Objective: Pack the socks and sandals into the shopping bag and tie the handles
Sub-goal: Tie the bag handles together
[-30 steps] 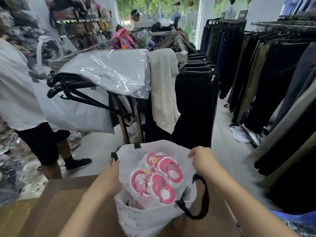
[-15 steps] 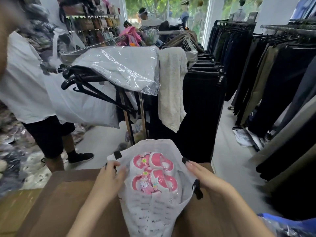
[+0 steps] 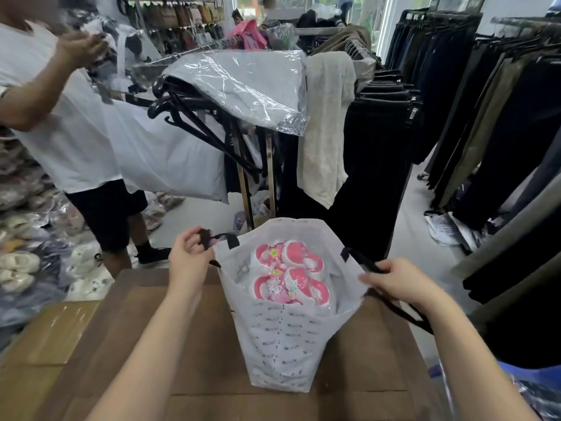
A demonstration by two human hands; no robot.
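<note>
As seen from the head view, the only one to go by: bag point(image 3: 282, 338) upright on table point(image 3: 145, 335), mouth spread wide between both hands, sandals point(image 3: 290, 273) inside and high in the opening, pink and white, seemingly wrapped in clear film. No socks to be made out; under the sandals perhaps, cannot tell. Left hand point(image 3: 189, 259) at the left rim, fingers curled round left handle point(image 3: 208, 237), a black strap bunched in the grip. Right hand point(image 3: 397, 281) at the right rim, thumb and fingers closed on right handle point(image 3: 406, 315), its loop hanging slack past the wrist. Judged light to lift: thin, soft, crinkly bag, no stiffness in the walls, kept open only by the pull on either side; likely to slump or tip once let go, with the load sitting high. Straps flat, limp and probably a little slick, so apt to slide through a loose pinch. Best taken well up each loop, away from the rim, leaving enough free length to cross and knot over the sandals. Worth pressing the sandals lower first, so as to bring the rims together without strain on the thin walls.
</note>
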